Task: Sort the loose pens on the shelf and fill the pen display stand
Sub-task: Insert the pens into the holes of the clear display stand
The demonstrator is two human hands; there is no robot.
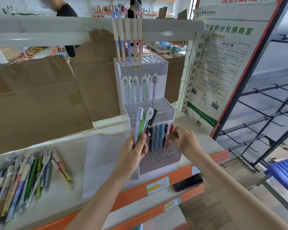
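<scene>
- Three tiers make up the clear pen display stand, which sits on the pale shelf right of centre — each tier is only partly filled.
- Far, top tier: five tall pastel pens stand along its left side; the holes to their right look bare.
- Middle tier: about six pens with oval charm tops stand in a row, with open holes in front of them.
- Near, bottom tier: a short row of blue and dark pens stands at the back, and several rows of holes nearer the camera are unfilled.
- Left hand has its fingers curled round a small bunch of mixed pens — purple, green, a white charm-topped one and a black one — held upright just in front of the stand.
- Right hand pinches an orange pen at the right end of the bottom tier's back row; I judge it is being seated there, though the hole itself is hidden by the fingers.
- Many loose pens lie in a heap at the near left of the shelf, well apart from the stand.
- Judged overall: roughly a third done, since most holes are open and the heap is large.
</scene>
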